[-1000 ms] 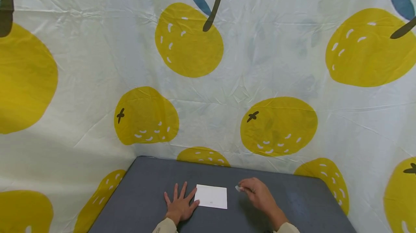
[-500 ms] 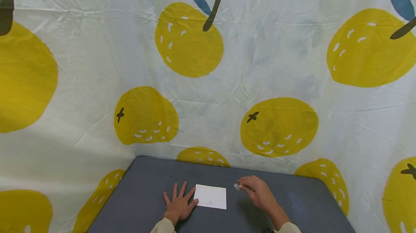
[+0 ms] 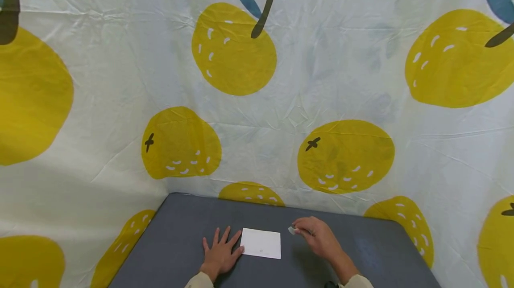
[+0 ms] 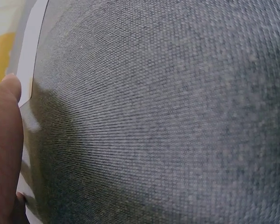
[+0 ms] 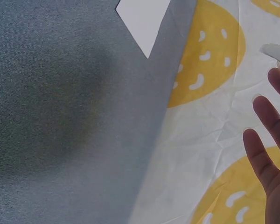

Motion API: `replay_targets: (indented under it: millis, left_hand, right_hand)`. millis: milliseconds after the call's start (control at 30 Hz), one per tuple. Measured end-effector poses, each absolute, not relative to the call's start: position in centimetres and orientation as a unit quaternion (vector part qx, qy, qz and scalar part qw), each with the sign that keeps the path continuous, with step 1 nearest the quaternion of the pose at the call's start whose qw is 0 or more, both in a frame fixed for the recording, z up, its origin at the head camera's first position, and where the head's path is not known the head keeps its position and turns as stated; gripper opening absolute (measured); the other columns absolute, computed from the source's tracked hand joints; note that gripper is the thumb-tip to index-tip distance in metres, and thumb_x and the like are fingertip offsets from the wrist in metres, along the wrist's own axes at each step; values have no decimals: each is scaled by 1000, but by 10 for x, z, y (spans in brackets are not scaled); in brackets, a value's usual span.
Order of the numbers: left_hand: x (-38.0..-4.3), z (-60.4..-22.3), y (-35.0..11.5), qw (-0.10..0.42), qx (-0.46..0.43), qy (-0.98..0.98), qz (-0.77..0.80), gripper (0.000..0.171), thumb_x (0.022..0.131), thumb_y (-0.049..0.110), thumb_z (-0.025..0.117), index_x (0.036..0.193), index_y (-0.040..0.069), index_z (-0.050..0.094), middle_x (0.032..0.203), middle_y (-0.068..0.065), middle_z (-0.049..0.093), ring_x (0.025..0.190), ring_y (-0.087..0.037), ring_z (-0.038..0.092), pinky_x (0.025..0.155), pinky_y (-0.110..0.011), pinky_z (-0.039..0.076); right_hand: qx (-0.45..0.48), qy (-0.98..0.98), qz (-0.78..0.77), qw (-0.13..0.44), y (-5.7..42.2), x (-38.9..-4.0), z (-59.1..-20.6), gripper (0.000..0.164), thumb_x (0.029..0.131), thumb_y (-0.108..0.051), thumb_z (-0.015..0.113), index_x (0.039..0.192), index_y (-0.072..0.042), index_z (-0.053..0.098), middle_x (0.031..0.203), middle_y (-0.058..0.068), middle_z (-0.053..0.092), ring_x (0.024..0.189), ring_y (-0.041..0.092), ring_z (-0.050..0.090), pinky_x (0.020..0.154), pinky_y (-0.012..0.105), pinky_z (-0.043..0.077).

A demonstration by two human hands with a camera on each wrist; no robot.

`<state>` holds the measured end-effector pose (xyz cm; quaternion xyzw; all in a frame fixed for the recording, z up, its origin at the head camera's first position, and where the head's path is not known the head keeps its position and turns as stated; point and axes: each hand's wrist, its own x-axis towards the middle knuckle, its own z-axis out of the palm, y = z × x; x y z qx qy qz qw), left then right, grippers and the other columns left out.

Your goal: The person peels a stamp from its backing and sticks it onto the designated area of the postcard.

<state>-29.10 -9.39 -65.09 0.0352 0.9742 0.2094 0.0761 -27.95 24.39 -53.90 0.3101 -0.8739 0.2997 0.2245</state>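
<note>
A white rectangular paper or card [image 3: 261, 242] lies flat on the dark grey table, with a tiny faint mark near its lower edge. My left hand [image 3: 220, 256] rests palm down with fingers spread; thumb and index finger touch the paper's left edge. In the left wrist view the thumb lies at the corner of the white sheet [image 4: 30, 51]. Right of the paper and raised above the table, my right hand [image 3: 320, 238] pinches a small whitish, translucent-looking piece [image 3: 292, 230]. The right wrist view shows this piece [image 5: 276, 52] at the fingertips, other fingers loosely extended; its kind is unclear.
The dark grey tabletop [image 3: 192, 216] runs back to a white curtain [image 3: 261, 154] printed with yellow fruits, which hangs behind it and at both sides. A dark object, partly visible, sits at the right sleeve [image 3: 356, 281].
The right hand has shifted very slightly left with the small piece still pinched. The left hand and the paper stay practically in place.
</note>
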Motion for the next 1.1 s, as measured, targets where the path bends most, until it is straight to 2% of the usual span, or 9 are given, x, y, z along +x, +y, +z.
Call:
replay_targets:
  millis: [233,467,833,933,1100]
  left_hand:
    - [-289,-646,-91,65,41,973,216,66,99,69,50,155,35,50,168,-9,40,159,-48,21,115,-87,4]
    - [-290,-637,-84,20,74,968,237,63,102,64,51,153,27,54,165,-11,45,158,-45,27,118,-82,14]
    - [-276,-608,-71,-58,154,944,286,59,104,54,54,148,14,60,155,-19,55,149,-51,42,116,-76,32]
    - [-274,-604,-69,-59,174,935,303,60,105,54,52,148,11,59,154,-20,56,147,-52,44,114,-75,35]
    - [-267,-596,-67,-16,183,917,354,65,105,59,51,150,13,57,155,-14,57,146,-44,49,114,-67,42]
  right_hand:
    - [318,-872,301,220,243,-278,-534,9,88,-12,80,94,-18,82,102,0,81,91,16,73,79,36,61]
    - [320,-874,313,189,242,-277,-528,8,90,-13,78,95,-17,82,101,0,81,91,15,74,79,35,61]
    - [335,-861,357,138,240,-279,-527,5,94,-16,75,94,-18,79,93,-4,79,84,2,70,70,28,59]
    - [335,-860,362,131,239,-279,-527,5,95,-16,75,93,-18,79,92,-5,79,82,-1,67,69,26,58]
    - [329,-862,371,104,237,-277,-525,7,96,-19,74,93,-19,80,92,-5,79,83,-3,66,70,26,58]
